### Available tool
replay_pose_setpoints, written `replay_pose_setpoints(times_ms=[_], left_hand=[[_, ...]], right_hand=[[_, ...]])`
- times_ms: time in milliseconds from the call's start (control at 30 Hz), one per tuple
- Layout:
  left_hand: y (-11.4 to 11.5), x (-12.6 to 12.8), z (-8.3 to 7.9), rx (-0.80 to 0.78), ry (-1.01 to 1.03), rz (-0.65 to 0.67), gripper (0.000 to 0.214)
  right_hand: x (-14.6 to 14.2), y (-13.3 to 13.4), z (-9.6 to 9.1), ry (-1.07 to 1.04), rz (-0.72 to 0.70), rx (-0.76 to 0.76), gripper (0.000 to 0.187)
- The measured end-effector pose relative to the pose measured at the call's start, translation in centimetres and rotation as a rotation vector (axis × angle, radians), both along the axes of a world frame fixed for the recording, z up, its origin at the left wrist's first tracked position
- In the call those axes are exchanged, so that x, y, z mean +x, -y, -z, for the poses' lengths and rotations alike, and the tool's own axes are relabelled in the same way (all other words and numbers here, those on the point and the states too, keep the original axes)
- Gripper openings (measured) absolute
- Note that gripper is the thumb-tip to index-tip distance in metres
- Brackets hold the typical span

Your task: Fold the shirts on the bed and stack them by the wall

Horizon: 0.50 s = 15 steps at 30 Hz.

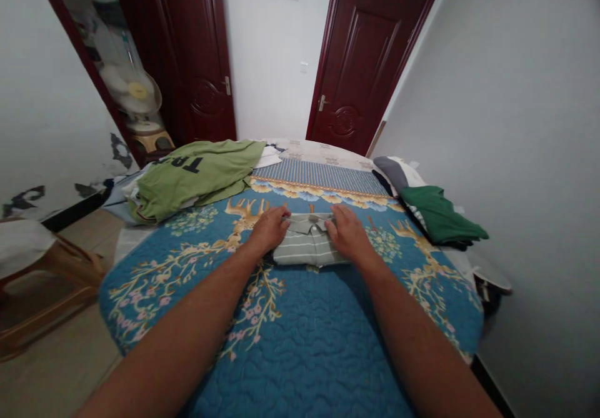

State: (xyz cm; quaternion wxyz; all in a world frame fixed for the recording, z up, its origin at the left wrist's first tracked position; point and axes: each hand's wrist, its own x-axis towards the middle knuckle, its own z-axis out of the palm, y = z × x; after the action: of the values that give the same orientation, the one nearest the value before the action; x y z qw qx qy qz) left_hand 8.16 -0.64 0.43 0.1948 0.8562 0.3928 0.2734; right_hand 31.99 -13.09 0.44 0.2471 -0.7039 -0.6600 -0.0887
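Note:
A folded grey-green striped garment (307, 246) lies in the middle of the blue floral quilt (300, 337) on the bed. My left hand (269, 227) rests on its left edge with the fingers curled onto the cloth near the collar. On its right side my right hand (347, 233) presses down, fingers bent over the top edge. Both hands touch the garment; whether they pinch the fabric is hard to see.
A heap of clothes topped by a light green T-shirt (197, 174) lies at the bed's far left. A dark green folded garment (440, 218) sits on a stack at the right edge. A wooden stool (51, 280) stands left; a fan (135, 96) and two dark red doors (360, 62) are beyond.

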Motion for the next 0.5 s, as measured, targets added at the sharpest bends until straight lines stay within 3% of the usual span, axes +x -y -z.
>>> replay_pose_setpoints(times_ms=[133,233,367,500], left_hand=[[1.7,0.1,-1.5,0.203,-0.051,0.019,0.033],[3.5,0.9,-1.7,0.336,-0.077,0.100,0.045],[5.3,2.0,-0.1,0.334,-0.251,0.078,0.061],[5.6,2.3,1.5,0.311,-0.371,0.052,0.066]], right_hand=[[-2.7,0.6,0.4,-0.022,0.006,-0.221,0.059],[-3.4,0.6,0.0,-0.050,0.016,-0.282,0.061],[-3.2,0.8,-0.6,-0.082,0.014,-0.287,0.063],[-3.2,0.8,-0.8,-0.097,0.022,-0.299,0.064]])
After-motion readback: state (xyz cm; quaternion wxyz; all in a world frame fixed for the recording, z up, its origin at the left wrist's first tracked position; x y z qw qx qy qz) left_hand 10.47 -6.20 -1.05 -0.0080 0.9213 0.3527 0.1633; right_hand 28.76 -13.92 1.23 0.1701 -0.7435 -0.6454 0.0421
